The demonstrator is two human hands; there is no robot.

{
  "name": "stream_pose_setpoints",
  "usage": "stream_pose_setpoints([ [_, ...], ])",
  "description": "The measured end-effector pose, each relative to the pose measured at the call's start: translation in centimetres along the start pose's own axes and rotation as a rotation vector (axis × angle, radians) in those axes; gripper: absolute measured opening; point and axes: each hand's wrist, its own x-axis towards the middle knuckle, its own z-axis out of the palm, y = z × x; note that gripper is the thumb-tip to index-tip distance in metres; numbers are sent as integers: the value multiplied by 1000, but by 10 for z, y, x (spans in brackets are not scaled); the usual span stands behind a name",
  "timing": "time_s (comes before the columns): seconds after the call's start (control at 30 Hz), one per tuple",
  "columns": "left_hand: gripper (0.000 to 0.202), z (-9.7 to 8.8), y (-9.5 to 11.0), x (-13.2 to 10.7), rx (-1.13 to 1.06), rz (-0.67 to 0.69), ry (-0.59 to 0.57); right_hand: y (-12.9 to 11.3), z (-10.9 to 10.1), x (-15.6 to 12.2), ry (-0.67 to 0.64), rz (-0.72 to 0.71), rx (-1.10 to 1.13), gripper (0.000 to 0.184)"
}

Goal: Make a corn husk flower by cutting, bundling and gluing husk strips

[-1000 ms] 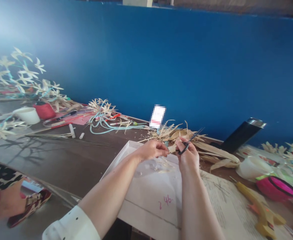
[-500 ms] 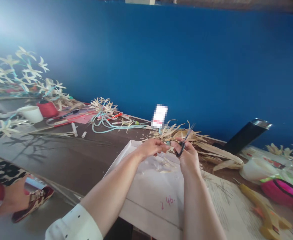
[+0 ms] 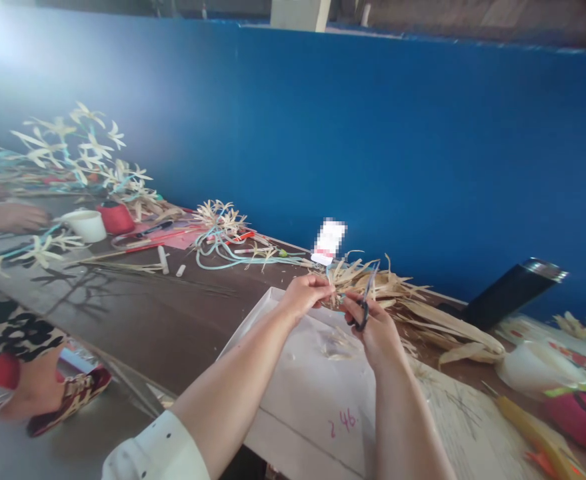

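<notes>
My right hand (image 3: pixel 379 333) is closed around a pair of dark-handled scissors (image 3: pixel 361 319), whose blades point up and away from me. Close beside it, my left hand (image 3: pixel 303 297) pinches with thumb and fingers. Pale bits and a touch of light blue show at those fingertips, too small to make out. Just behind both hands lies a heap of dried husk strips (image 3: pixel 390 287). Beneath them is a shallow white box lid (image 3: pixel 307 373) with pink handwriting and some husk scraps on it.
Beyond the hands stands a lit phone (image 3: pixel 329 241). A black flask (image 3: pixel 513 293), a white cup (image 3: pixel 537 367) and a yellow glue gun (image 3: pixel 537 427) are on the right. On the left are husk flowers (image 3: pixel 73 143), a white mug (image 3: pixel 87 227) and another person's hand (image 3: pixel 23 218).
The whole view has shifted, so things appear further right and a little lower. My left fingers are now drawn into a closer pinch. Another person's hand has come into view at the left.
</notes>
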Motion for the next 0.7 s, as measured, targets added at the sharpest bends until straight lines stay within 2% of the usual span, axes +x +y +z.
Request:
stream_pose_setpoints([
  [0.13,25,-2,2,4,-193,23,169,3,5,-3,-173,18,-56,52],
  [0.27,23,-2,7,3,-366,62,263,2,11,-7,-265,40,-99,49],
  [0.53,24,-1,11,4,-474,104,265,-1,17,-13,-410,-16,-237,48],
  [0.7,23,-1,9,4,-460,140,281,1,17,-12,-420,-18,-250,50],
])
